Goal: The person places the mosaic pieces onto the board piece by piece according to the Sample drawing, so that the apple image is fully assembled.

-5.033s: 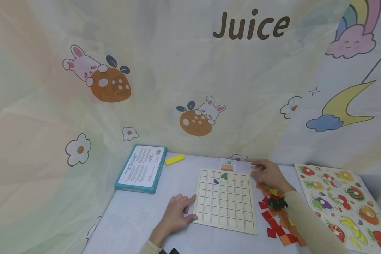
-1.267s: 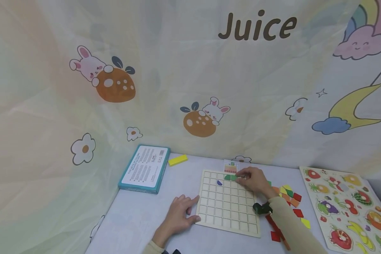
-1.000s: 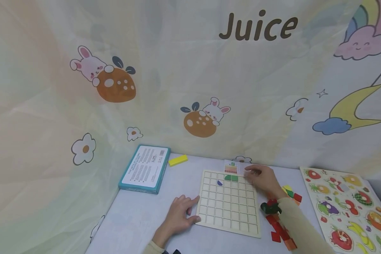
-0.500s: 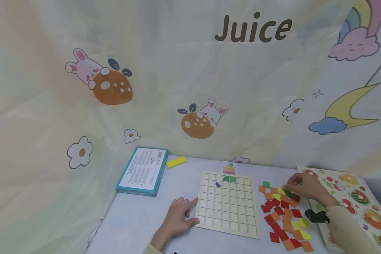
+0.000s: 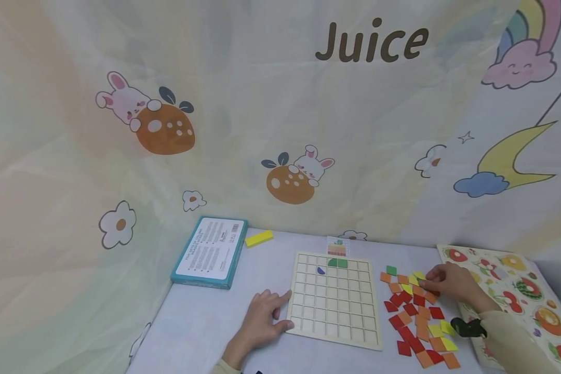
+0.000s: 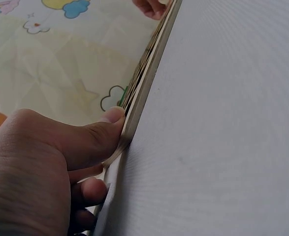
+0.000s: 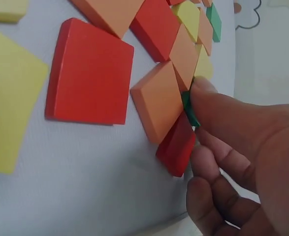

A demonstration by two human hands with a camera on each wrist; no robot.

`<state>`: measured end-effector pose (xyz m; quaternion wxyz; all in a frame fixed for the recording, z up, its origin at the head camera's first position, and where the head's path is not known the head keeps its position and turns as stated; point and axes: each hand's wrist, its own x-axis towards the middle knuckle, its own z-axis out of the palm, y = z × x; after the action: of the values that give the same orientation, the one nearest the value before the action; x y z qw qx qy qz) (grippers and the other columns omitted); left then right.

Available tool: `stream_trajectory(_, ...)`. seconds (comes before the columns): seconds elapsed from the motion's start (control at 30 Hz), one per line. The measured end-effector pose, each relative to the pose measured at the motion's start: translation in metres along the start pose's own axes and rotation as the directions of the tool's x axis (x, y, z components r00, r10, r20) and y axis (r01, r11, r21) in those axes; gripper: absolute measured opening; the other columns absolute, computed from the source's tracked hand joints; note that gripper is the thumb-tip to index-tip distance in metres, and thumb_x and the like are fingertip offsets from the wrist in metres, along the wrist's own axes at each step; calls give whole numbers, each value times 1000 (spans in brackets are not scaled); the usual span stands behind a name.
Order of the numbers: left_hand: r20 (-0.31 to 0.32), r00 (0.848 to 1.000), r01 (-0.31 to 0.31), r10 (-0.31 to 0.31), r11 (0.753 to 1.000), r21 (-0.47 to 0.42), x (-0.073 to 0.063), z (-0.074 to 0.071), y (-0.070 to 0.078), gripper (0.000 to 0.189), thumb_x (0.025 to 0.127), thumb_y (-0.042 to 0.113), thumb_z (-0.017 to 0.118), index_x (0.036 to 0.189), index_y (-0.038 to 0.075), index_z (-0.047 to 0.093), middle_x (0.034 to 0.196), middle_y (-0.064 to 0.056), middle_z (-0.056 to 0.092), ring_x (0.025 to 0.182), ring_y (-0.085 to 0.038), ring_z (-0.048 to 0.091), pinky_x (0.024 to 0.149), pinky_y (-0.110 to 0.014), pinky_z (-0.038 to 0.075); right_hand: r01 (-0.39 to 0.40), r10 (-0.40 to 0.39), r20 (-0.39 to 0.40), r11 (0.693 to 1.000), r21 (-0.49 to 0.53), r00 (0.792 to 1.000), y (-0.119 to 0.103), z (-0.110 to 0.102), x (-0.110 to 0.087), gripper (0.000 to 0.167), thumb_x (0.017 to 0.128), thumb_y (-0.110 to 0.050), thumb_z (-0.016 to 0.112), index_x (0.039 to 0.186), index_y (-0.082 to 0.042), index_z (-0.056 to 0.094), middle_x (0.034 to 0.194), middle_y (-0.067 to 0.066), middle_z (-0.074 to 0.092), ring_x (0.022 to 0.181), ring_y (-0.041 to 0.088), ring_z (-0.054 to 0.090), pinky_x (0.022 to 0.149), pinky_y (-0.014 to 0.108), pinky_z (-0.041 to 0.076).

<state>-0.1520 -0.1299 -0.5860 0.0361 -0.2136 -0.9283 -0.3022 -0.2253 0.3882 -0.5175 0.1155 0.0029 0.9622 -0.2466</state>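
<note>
The green tile (image 7: 189, 109) is pinched by the fingers (image 7: 228, 110) of the right hand (image 5: 454, 284), beside an orange tile (image 7: 159, 101) and a red tile (image 7: 177, 147); either may be dragged if snagged. Leftward on the surface (image 5: 191, 327), the grid board (image 5: 332, 301) is touched at its edge by the left hand (image 5: 261, 318), fingers unclenched; uneven pressure could skew it.

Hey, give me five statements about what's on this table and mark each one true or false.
1. The left hand touches the board. True.
2. The right hand rests on the board. False: it touches a loose green tile to the right of the board.
3. Two green tiles sit side by side on the board. True.
4. The yellow block lies on the box. False: it lies beside the box.
5. The card lies by the board's far edge. True.
</note>
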Motion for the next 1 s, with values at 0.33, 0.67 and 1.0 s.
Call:
stream_trajectory(0.33,-3,1000,-1,1,1000,3,0,2,-1,70,83,49,84,145,20,67,71,17,46,75,1,34,76,-21,29,83,-83,17,996,-25,996,0,3,0,32,92,-31,83,102,-4,70,85,0,66,79,18,57,69,33,50)
stream_trajectory(0.67,12,1000,19,-19,1000,-4,-1,2,0,70,83,50,83,145,21,67,71,18,46,74,0,35,76,-22,29,97,-97,11,995,2,995,3,7,2,35,94,-30,82,109,-3,67,91,2,68,80,17,59,65,27,51)
stream_trajectory(1.0,-8,1000,8,-8,1000,14,0,3,-2,68,83,47,85,144,21,68,71,18,45,74,0,34,75,-22,29,63,-50,-160,995,79,986,0,6,-1,37,102,-33,72,116,1,66,101,15,73,86,25,64,65,29,52)
